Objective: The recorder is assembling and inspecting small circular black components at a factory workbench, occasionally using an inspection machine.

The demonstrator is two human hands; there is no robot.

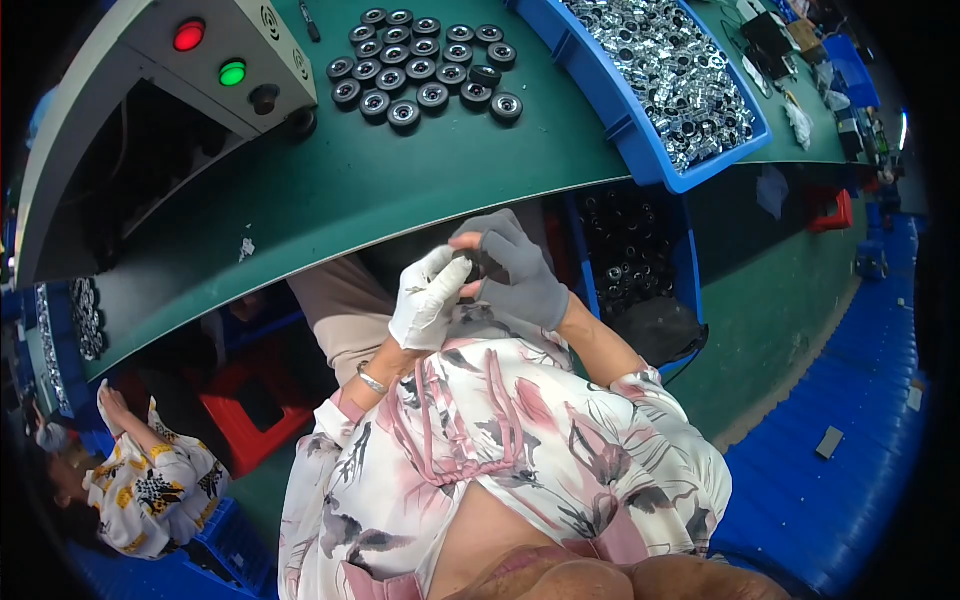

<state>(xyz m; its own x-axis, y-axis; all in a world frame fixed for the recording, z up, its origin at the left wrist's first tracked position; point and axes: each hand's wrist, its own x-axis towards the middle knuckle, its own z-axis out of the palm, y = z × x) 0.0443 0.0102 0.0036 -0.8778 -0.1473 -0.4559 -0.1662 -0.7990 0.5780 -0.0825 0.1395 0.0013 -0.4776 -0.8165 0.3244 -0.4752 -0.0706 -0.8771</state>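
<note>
My left hand (424,306), in a white glove, and my right hand (522,272), in a grey glove with bare fingertips, meet above my lap just off the table's front edge. Pinched between their fingers is a small black wheel (468,264), mostly covered by the gloves, so its details are hard to make out. On the green table (400,190) beyond, several black wheels (421,70) with shiny hubs lie in a loose group; one of them rests on top of another.
A blue bin (585,75) of shiny metal parts stands at the table's right. Below it, another blue bin (690,250) holds dark parts. At left is a machine (215,50) with red and green lights. A person (150,480) sits at lower left, near a red stool (250,420).
</note>
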